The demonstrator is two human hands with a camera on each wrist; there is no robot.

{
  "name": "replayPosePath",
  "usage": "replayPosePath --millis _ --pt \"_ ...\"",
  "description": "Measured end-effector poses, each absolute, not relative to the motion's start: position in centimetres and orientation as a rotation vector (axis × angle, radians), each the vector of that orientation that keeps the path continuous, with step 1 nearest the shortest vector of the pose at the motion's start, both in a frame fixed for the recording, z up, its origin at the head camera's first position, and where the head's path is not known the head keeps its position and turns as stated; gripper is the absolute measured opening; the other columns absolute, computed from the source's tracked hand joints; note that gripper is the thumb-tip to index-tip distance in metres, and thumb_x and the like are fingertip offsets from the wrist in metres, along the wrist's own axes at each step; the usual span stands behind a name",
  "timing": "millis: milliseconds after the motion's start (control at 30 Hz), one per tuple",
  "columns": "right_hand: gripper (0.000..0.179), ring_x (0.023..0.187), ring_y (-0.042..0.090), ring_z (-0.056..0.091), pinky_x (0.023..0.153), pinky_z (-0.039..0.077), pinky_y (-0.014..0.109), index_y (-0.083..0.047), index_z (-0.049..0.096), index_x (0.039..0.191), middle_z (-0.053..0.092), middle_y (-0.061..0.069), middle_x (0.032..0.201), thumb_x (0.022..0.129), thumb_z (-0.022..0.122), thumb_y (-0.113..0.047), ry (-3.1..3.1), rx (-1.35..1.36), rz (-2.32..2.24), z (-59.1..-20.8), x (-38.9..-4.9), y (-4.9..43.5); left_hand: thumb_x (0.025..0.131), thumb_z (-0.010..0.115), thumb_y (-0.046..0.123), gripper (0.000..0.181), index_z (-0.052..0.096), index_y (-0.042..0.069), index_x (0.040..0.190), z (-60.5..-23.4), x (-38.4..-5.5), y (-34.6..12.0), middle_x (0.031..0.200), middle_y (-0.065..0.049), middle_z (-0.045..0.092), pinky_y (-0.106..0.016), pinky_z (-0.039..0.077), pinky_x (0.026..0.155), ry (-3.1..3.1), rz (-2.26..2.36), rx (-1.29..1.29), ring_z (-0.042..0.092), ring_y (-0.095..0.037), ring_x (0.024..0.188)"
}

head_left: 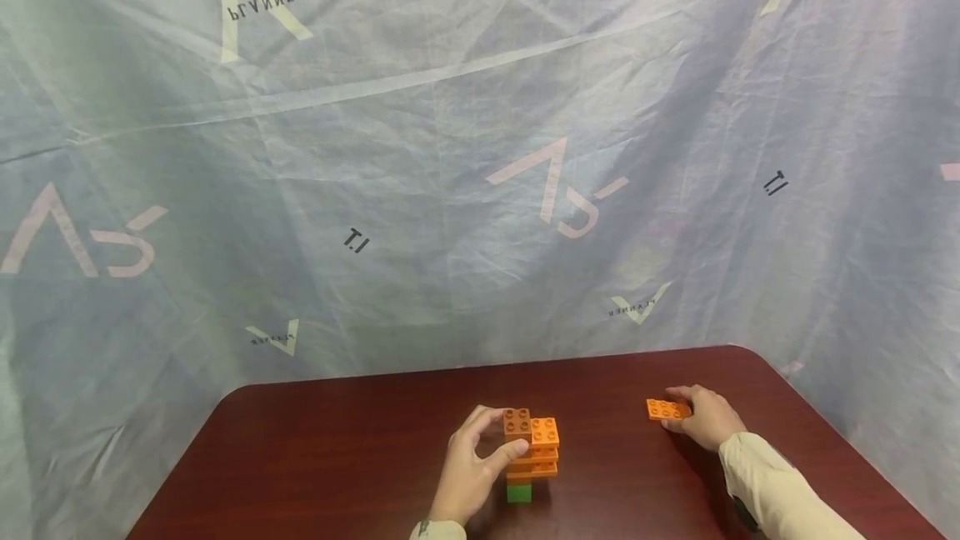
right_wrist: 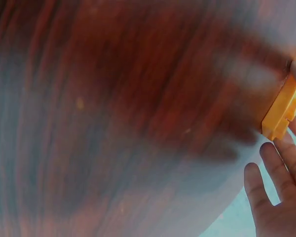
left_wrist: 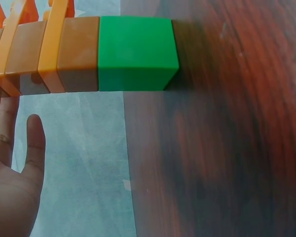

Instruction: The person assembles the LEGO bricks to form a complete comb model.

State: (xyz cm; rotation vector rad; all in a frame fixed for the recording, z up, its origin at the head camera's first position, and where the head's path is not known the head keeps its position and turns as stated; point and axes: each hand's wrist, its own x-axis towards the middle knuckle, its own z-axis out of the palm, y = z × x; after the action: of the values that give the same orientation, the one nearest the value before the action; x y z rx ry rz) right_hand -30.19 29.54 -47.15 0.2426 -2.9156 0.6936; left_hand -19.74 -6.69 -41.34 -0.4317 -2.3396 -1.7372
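Near the table's front middle stands a tower of toy building bricks (head_left: pixel 519 455). Its base is a green brick (left_wrist: pixel 135 53), with brown bricks and flat orange bricks alternating above it. The orange pieces stick out to the right. My left hand (head_left: pixel 471 469) holds the tower's upper part from the left, thumb in front and fingers behind. Over at the right, my right hand (head_left: pixel 705 417) pinches a flat orange brick (head_left: pixel 663 409) with studs on top, just at the tabletop. In the right wrist view, the thumb and a finger lie on opposite sides of this orange brick (right_wrist: pixel 281 108), the other fingers stretched out.
The dark red wooden table (head_left: pixel 360 440) has rounded far corners. Behind it and at both sides hangs a wrinkled grey printed cloth (head_left: pixel 420 290). A stretch of tabletop separates the tower from the right hand.
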Motion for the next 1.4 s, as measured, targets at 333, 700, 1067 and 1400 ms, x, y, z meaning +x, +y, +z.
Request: replayPosePath --millis 333,700,1067,1400 --pt "0.040 0.081 0.028 0.056 0.072 0.044 0.046 -0.005 0.066 0.098 0.060 0.012 0.093 0.067 0.079 -0.027 -2.910 0.209 0.727 -46.8 -29.9 29.3 0.076 0.070 0.039 0.036 0.061 0.022 0.107 -44.1 -21.7 -6.6 0.098 0.011 0.058 -0.035 0.044 0.083 -2.355 -1.703 -0.418 0.056 -0.008 0.093" --pt "0.044 0.083 0.028 0.058 0.067 0.045 0.047 -0.009 0.065 0.103 0.063 0.013 0.098 0.069 0.077 -0.034 -2.905 0.160 0.670 -46.6 -29.2 28.7 0.078 0.071 0.026 0.031 0.062 0.014 0.105 -41.5 -20.0 -6.4 0.096 0.005 0.058 -0.038 0.045 0.082 -2.351 -1.724 -0.426 0.057 -0.012 0.091" --pt "0.041 0.081 0.020 0.056 0.067 0.046 0.041 -0.012 0.066 0.108 0.062 0.005 0.098 0.073 0.075 -0.033 -2.764 0.326 0.637 -44.7 -28.1 27.0 0.076 0.069 0.043 0.036 0.062 0.023 0.105 -44.6 -21.8 -6.6 0.096 0.010 0.058 -0.032 0.045 0.081 -2.343 -1.708 -0.424 0.056 -0.008 0.091" --pt "0.041 0.076 0.011 0.052 0.063 0.044 0.031 -0.016 0.065 0.109 0.059 -0.006 0.094 0.075 0.073 -0.036 -2.761 0.464 0.713 -42.5 -26.6 24.4 0.075 0.070 0.043 0.041 0.061 0.020 0.108 -44.7 -21.6 -6.8 0.096 0.010 0.058 -0.031 0.044 0.085 -2.307 -1.675 -0.421 0.056 -0.008 0.093"
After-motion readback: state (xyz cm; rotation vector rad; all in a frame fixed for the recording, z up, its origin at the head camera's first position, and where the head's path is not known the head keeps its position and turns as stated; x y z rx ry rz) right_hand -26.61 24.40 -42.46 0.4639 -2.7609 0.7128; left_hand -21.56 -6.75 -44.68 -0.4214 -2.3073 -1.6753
